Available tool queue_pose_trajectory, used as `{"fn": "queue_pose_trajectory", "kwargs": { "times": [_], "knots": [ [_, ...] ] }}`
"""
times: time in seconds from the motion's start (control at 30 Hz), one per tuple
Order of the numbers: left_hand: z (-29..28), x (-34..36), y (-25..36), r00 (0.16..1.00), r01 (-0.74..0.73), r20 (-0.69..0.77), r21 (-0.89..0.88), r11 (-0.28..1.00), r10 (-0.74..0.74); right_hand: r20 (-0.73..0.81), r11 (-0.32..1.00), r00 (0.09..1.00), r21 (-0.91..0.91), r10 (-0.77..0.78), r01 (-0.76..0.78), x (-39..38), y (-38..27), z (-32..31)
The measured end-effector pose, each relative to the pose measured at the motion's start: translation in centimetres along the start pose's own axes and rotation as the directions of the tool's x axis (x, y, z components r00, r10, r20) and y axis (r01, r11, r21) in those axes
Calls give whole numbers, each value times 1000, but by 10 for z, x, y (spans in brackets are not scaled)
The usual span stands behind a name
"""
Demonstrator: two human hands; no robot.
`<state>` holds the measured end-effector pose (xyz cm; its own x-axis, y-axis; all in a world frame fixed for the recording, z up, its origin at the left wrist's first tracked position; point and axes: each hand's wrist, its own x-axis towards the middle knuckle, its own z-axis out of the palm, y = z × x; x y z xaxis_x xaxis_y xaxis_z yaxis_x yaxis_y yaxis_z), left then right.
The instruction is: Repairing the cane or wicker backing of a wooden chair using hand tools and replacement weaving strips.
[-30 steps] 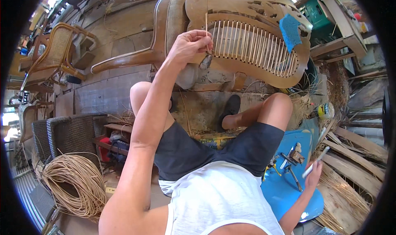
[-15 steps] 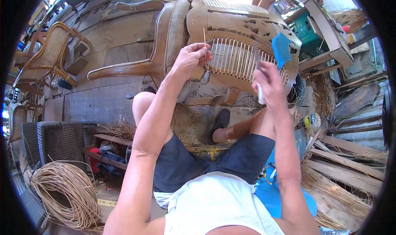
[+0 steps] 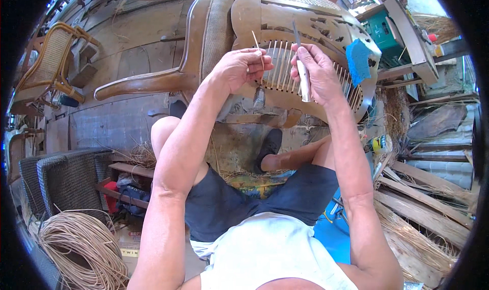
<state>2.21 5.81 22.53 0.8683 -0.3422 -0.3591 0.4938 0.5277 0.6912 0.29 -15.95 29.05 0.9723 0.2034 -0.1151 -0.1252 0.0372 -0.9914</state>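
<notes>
My left hand (image 3: 242,70) is closed on a thin rattan stick (image 3: 255,39), whose tip points up past the fingers. Just below those fingers is a dull grey object (image 3: 259,99); whether the hand holds it too is unclear. A knife (image 3: 305,83) with a pale handle is gripped in my right hand (image 3: 322,75), its dark blade pointing away from me. Both hands are over a carved wooden chair (image 3: 300,26) lying on its side. Several thin rods (image 3: 286,60) run in a row across an opening in its back, partly hidden by my hands.
A blue sponge (image 3: 358,61) sits on the chair's right edge. Far right stand a wooden bench (image 3: 418,60) and green crate (image 3: 379,34). A rattan coil (image 3: 84,246) lies lower left beside a woven dark chair (image 3: 71,183). Planks (image 3: 423,213) and fibres lie at right.
My right hand has moved left and up, toward my left hand, and the knife now shows clearly with its blade up. My left hand still has the stick and has shifted slightly right.
</notes>
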Motion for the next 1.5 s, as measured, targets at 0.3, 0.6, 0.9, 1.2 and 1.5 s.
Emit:
{"fn": "queue_pose_trajectory", "kwargs": {
  "times": [0.3, 0.6, 0.9, 1.2, 1.5],
  "knots": [
    [9, 5, -1, 986, -154, -8, 308, 939, 164, 71, 989, 997, 148, -27, 16, 8, 1, -25],
    [6, 4, 11, 931, -167, -122, 694, 700, 343, 26, 988, 997, 137, 67, -69, -5, 10, -37],
    [7, -2, 11, 976, -203, 50, 538, 818, 210, 111, 991, 987, 60, 114, -121, -9, 15, -23],
    [12, -4, -3, 947, -318, 130, 511, 799, 294, 219, 991, 969, 54, 112, -126, 7, 8, 9],
    [10, -9, -2, 966, -252, 197, 556, 792, 168, 143, 980, 977, 103, 158, -173, 10, 11, 7]
  ]
}}
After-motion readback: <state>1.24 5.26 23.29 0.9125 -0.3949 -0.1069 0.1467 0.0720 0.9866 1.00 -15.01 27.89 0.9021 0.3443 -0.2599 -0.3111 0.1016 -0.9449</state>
